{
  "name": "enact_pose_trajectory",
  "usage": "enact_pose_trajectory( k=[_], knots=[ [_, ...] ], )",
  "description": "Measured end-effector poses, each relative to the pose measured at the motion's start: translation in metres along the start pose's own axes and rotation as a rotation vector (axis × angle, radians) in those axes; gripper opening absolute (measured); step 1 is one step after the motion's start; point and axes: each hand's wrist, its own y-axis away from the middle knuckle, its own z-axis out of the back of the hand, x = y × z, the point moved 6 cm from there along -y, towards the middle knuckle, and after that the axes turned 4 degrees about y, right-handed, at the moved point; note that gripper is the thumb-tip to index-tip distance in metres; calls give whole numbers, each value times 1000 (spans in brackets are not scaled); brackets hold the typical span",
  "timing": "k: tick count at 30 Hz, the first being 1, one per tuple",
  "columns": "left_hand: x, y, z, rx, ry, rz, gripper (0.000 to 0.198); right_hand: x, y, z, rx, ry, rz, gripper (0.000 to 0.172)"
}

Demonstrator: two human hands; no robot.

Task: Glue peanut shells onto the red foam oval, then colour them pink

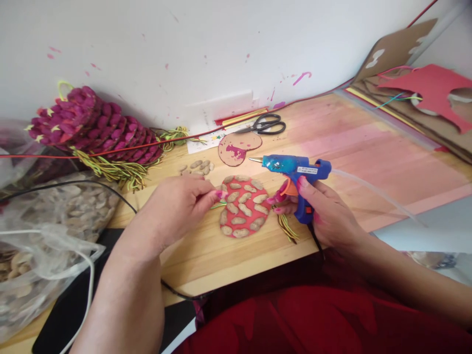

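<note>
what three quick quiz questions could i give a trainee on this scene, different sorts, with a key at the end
1. Which hand grips the blue glue gun?

2. True or false: the left hand is nearer to the red piece than to the scissors.

3. What are the pale, knobbly things spread over the red piece?
a) buttons
b) peanuts
c) corks

Key:
1. The right hand.
2. True.
3. b
</note>
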Motion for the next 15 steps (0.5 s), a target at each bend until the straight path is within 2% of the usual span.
enact_pose_trajectory(
  k=[6, 9, 15],
  knots=[
    [3, 2, 10, -103, -49, 31, 31, 4, 4, -2, -25, -26, -11, 22],
    [10, 4, 21, -237, -113, 82, 28, 5, 5, -3, -40, -32, -25, 22],
    [19, 20, 50, -551, -157, 275, 31, 5, 6, -2, -89, -32, -85, 33]
  ],
)
